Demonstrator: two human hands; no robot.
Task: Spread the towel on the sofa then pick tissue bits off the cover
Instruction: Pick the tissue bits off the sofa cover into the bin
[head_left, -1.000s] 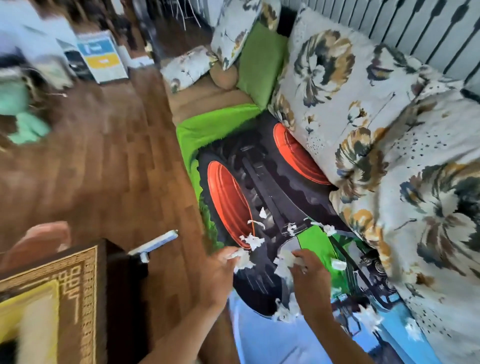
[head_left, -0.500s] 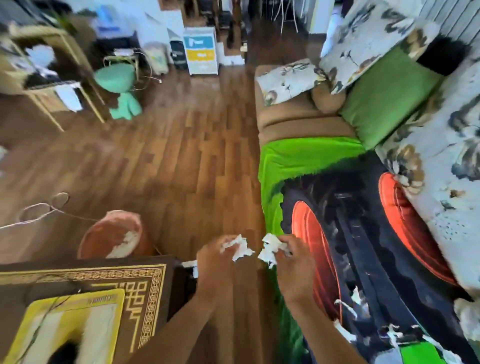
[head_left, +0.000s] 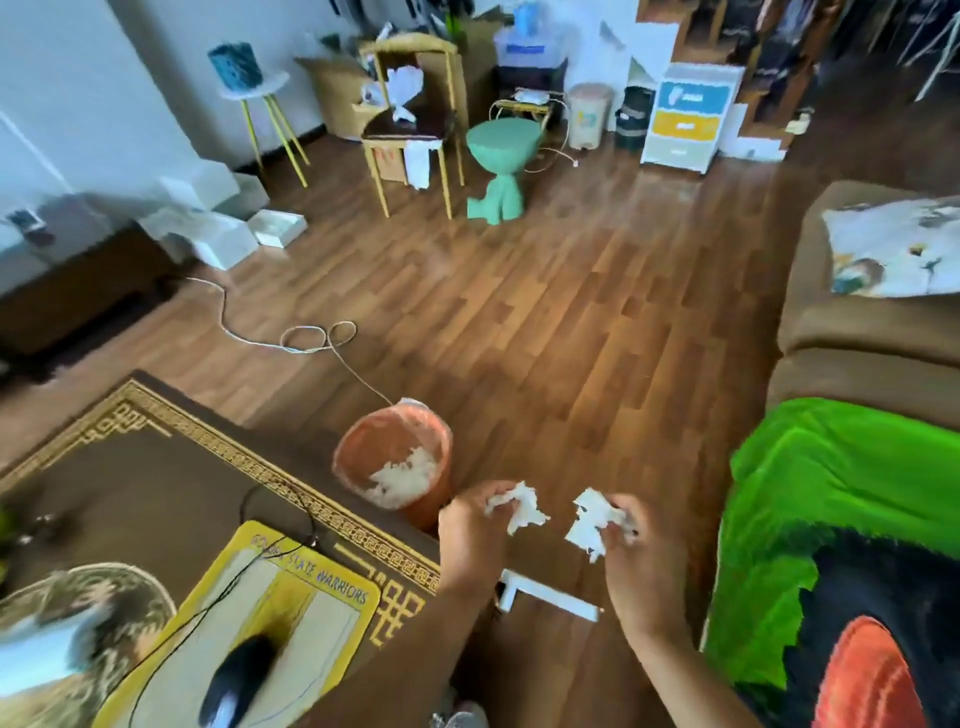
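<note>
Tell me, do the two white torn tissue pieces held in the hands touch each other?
Apart. The head view shows brown floor between the left hand's tissue piece and the right hand's tissue piece.

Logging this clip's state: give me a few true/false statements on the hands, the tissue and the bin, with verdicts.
1. Each hand holds white tissue bits. True: left hand, right hand.
2. The orange bin is empty. False: white tissue already lies inside it.
3. The bin stands on the sofa. False: it stands on the wooden floor, beside the patterned table.
4. The hands are held apart over the floor, not over the green towel. True.
</note>
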